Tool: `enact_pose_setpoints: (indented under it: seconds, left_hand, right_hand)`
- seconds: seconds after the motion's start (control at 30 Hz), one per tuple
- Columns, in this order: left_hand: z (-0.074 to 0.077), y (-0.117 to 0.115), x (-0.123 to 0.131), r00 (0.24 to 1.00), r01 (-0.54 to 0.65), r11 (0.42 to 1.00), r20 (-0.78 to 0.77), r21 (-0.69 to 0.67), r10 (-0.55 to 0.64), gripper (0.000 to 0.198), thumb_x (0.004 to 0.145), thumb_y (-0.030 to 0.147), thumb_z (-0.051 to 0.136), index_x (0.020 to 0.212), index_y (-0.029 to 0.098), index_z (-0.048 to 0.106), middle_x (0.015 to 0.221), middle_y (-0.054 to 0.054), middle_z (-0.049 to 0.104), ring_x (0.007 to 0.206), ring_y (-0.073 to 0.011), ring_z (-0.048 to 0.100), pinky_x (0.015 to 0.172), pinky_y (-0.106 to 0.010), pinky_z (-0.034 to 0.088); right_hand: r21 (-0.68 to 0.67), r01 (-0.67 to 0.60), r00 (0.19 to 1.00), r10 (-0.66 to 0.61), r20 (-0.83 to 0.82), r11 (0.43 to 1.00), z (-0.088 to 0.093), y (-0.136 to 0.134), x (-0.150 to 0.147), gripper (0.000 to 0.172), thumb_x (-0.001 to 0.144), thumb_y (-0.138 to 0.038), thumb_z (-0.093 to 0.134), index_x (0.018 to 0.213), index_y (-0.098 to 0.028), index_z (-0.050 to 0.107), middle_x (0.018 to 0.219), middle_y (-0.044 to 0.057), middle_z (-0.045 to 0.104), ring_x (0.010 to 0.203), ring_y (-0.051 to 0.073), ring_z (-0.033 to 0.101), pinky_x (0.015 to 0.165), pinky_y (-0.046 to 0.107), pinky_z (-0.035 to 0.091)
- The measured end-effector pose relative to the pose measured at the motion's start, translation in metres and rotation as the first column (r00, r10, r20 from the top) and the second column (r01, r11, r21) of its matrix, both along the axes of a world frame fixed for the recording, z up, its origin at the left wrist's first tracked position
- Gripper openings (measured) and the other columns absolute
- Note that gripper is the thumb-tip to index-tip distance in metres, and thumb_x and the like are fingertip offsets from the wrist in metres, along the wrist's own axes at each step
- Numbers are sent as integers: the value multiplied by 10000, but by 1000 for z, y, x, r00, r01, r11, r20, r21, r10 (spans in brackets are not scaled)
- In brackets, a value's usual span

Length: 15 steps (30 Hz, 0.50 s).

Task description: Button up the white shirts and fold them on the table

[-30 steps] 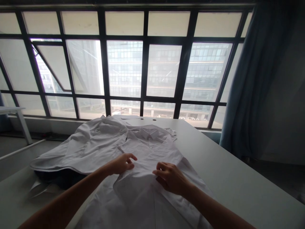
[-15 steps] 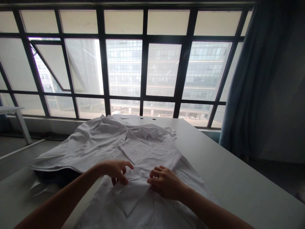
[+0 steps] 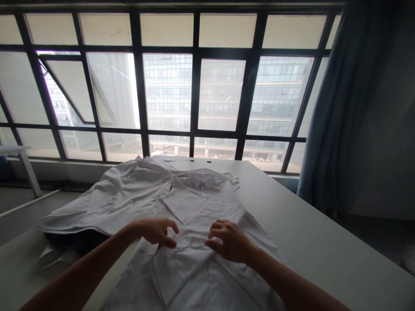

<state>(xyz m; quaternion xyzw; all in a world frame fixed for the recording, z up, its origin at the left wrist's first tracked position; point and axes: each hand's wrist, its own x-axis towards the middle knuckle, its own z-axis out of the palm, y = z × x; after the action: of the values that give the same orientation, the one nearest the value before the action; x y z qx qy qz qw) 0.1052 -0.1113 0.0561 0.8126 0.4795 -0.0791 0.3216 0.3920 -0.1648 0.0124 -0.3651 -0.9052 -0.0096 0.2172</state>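
A white collared shirt (image 3: 201, 203) lies spread on the white table (image 3: 317, 242), collar toward the window. My left hand (image 3: 155, 231) rests on the shirt's front near the middle, fingers curled and pinching the fabric. My right hand (image 3: 228, 241) lies just to the right of it, fingers bent and gripping the cloth at the placket. The fabric is bunched and creased between the two hands. The shirt's left sleeve (image 3: 94, 207) spreads out over the table's left edge.
A dark garment (image 3: 76, 244) lies under the sleeve at the left. A large black-framed window (image 3: 194, 90) runs behind the table. A blue curtain (image 3: 343, 112) hangs at the right. Another white table's corner (image 3: 19, 151) shows at far left.
Both hands have drawn back toward me along the shirt front, then crept slightly forward again. The fabric between them has bunched into more folds.
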Motion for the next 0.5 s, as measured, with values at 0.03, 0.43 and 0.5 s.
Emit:
enact_pose_setpoints:
  seconds: [0.03,0.43,0.5]
  left_hand:
    - [-2,-1,3,1000,-9,989,21,147,6,588,741,546,675,1210,197,614,760,-6,648,634,-146,571,576,-242,449]
    - [-62,9,25,936,344,826,-95,447,-338,740,934,687,243,1538,260,210,1610,-97,95,1474,-351,14,1146,-603,49]
    - [-55,-7,28,926,376,834,-136,403,-352,763,928,692,246,1546,251,171,1610,-110,64,1471,-362,11,1137,-620,57]
  right_hand:
    - [14,97,995,-97,-5,995,0,5,6,326,954,-418,485,860,-195,704,886,76,698,836,189,622,806,322,443]
    - [-271,685,721,-576,386,676,-4,49,80,752,861,-664,434,1466,-218,406,1541,114,341,1398,334,317,1078,533,305]
    - [-286,682,718,-540,439,674,9,45,80,803,786,-698,519,1416,-201,476,1473,149,440,1309,367,436,1011,516,385]
